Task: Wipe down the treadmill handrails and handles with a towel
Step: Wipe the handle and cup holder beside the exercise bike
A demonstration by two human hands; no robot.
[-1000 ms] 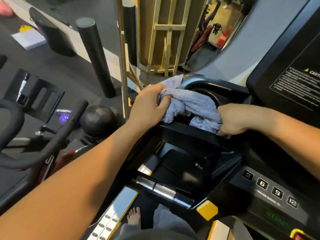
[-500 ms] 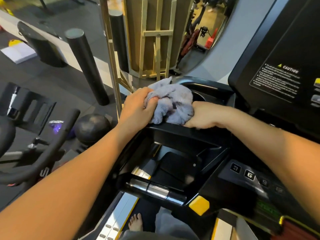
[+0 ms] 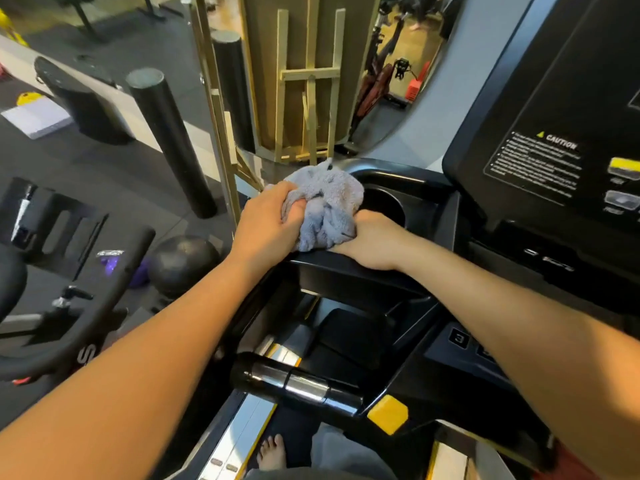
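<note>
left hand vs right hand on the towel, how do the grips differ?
The left hand grips the towel from its left side, fingers curled into the folds; the right hand holds its lower right edge. The left hand sits off the machine's edge; the right hand rests on the black treadmill rail. Both clutch the same bunched grey towel beside the cup holder.

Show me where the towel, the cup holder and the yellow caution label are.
towel (image 3: 323,199), head view, bunched grey cloth between the hands.
cup holder (image 3: 384,206), head view, dark round recess.
caution label (image 3: 540,161), head view, printed text block.
</note>
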